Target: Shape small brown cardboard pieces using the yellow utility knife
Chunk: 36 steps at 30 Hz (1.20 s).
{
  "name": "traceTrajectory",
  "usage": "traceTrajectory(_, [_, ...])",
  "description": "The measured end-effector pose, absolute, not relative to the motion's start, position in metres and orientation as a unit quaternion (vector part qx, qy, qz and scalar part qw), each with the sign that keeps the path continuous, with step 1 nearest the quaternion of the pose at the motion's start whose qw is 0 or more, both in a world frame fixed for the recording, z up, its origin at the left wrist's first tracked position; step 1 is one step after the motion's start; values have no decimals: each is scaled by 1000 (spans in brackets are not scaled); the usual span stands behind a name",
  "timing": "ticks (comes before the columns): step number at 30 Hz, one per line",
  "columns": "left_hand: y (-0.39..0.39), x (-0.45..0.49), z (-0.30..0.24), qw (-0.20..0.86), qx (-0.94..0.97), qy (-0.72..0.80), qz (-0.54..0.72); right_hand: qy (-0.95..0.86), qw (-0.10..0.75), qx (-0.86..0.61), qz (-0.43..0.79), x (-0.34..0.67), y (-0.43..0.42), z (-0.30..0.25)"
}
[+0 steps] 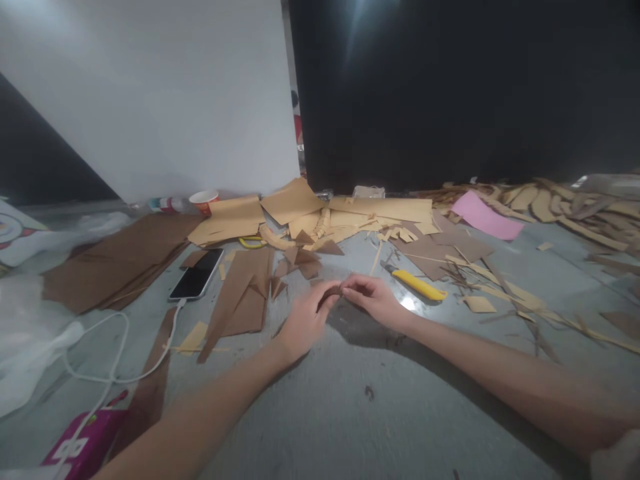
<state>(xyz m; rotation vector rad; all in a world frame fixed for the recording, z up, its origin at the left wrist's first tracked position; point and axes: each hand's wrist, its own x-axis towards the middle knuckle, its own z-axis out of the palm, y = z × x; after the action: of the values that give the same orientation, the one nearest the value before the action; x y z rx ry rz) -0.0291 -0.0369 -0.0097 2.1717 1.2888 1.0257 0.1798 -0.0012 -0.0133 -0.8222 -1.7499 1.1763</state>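
Note:
My left hand [306,319] and my right hand [373,301] meet just above the middle of the grey table. Between their fingertips is a small dark brown piece [332,291], perhaps of the same sheet material as the scraps around; its exact shape is mostly covered by the fingers. Both hands are closed in a pinch on it. Right of my right hand lies a yellow utility knife [419,284], apart from the fingers. Beyond my left hand are small brown triangular scraps [303,259]. Larger brown sheets [250,303] lie to its left.
A black phone [197,275] on a white cable [120,347] lies at left, near a magenta box-like object [90,437]. Stacked brown sheets [125,257], tan sheets [295,203] and a paper cup [204,201] line the back. At right are a pink sheet [486,215] and many strips [550,203].

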Motion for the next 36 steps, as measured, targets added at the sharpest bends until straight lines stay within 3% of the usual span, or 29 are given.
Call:
traceTrajectory(5, [-38, -29, -9, 199, 786, 454, 370, -633, 430, -365, 530, 179, 3, -17])
traceTrajectory(21, [-38, -30, -11, 211, 781, 453, 376, -751, 470, -335, 321, 180, -10, -11])
traceTrajectory(36, [-41, -31, -14, 193, 773, 469, 382, -769, 479, -309, 291, 179, -18, -8])
